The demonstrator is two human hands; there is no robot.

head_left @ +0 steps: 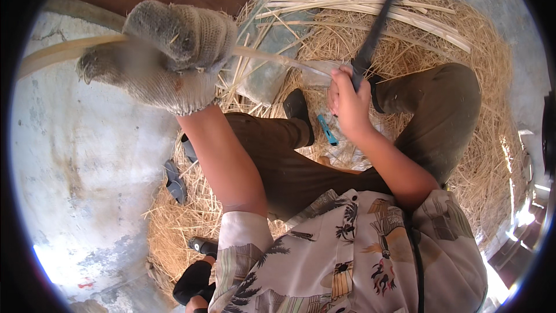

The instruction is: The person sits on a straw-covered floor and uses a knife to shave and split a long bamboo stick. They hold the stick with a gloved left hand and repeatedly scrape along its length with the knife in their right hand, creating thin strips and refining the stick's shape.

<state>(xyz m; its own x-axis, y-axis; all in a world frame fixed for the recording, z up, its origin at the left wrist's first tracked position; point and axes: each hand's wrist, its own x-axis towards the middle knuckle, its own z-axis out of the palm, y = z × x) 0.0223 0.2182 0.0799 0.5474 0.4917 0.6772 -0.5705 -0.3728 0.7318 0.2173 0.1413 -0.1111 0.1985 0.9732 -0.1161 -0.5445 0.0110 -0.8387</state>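
Note:
My left hand, in a worn, dirty knit glove, is raised at the upper left. It is closed round a long pale strip that looks like split bamboo. The strip bends out past the glove to the left rim, and its other end reaches my right hand. Bare, that hand is wrapped round the near end of a long dark knife-like tool, which points up and away. Where the strip meets the right fingers is hard to make out. Between my legs a blue box cutter lies on the ground.
Thin shavings cover the floor around my bent legs. Several long pale strips lie across the far pile. A weathered wall stands close on the left. Dark footwear rests by it; part of another person's limb shows at the lower left.

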